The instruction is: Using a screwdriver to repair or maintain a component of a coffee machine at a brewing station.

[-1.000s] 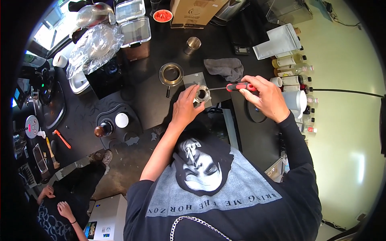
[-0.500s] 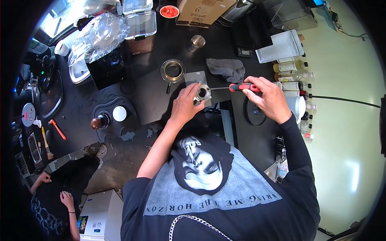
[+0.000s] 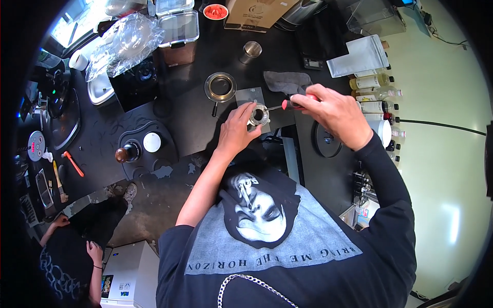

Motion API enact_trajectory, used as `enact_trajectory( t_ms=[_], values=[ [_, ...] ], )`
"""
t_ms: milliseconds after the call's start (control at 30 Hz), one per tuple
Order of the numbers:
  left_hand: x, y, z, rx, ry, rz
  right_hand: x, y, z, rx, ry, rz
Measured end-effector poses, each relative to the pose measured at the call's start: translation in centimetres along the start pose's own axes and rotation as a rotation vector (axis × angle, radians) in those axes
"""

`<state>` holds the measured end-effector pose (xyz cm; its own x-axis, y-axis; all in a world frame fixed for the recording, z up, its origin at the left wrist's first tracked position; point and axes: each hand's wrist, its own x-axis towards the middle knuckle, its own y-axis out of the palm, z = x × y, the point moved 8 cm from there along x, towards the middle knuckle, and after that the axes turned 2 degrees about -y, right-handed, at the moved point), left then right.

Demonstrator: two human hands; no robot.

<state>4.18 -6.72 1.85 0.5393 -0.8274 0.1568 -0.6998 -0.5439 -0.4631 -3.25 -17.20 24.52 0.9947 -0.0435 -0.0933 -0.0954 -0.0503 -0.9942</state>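
My left hand (image 3: 235, 128) is closed around the edge of a small ring-shaped metal part (image 3: 265, 118) with a dark round opening. The part rests on a grey flat plate (image 3: 249, 94) on the black counter. My right hand (image 3: 340, 117) grips a red-and-black screwdriver (image 3: 286, 104) from the right. Its shaft points left and its tip meets the right rim of the ring; exact contact is too small to tell. Behind my left hand lies a round metal dish (image 3: 222, 75) with a short dark handle. A crumpled grey cloth (image 3: 285, 82) lies beyond the screwdriver.
A metal cup (image 3: 251, 50), cardboard box (image 3: 257, 14) and small bowl of red bits (image 3: 215, 12) stand farther back. Bottles (image 3: 371, 82) line the right wall. A tamper (image 3: 131, 152) stands on a dark mat at left. Another person (image 3: 67, 256) is at lower left.
My right hand has moved left and slightly up, tipping the screwdriver steeper so its handle now sits mostly under my fingers. My left hand and the ring part stay nearly in place.
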Motion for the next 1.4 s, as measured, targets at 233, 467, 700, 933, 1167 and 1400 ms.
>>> enact_trajectory(
  t_ms=[233, 467, 700, 933, 1167, 1400],
  values=[
    [-0.1, 0.0, 0.0, 0.007, 0.019, -0.022, 1.0, 1.1, -1.8, -0.078, 0.066, 0.078],
    [0.0, 0.0, 0.0, 0.027, 0.032, -0.040, 0.7, 0.7, -1.1, 0.073, 0.121, 0.211],
    [0.0, 0.0, 0.0, 0.028, 0.027, -0.040, 0.7, 1.5, -2.4, 0.168, 0.185, 0.273],
    [-0.1, 0.0, 0.0, 0.024, 0.039, -0.050, 0.6, 2.1, -3.8, 0.217, 0.240, 0.306],
    [0.0, 0.3, 0.2, -0.012, 0.016, -0.030, 0.4, 2.0, -3.1, 0.188, 0.252, 0.290],
    [0.1, 0.0, -0.1, -0.009, 0.025, -0.023, -0.1, 2.5, -3.6, 0.226, 0.312, 0.255]
  ],
)
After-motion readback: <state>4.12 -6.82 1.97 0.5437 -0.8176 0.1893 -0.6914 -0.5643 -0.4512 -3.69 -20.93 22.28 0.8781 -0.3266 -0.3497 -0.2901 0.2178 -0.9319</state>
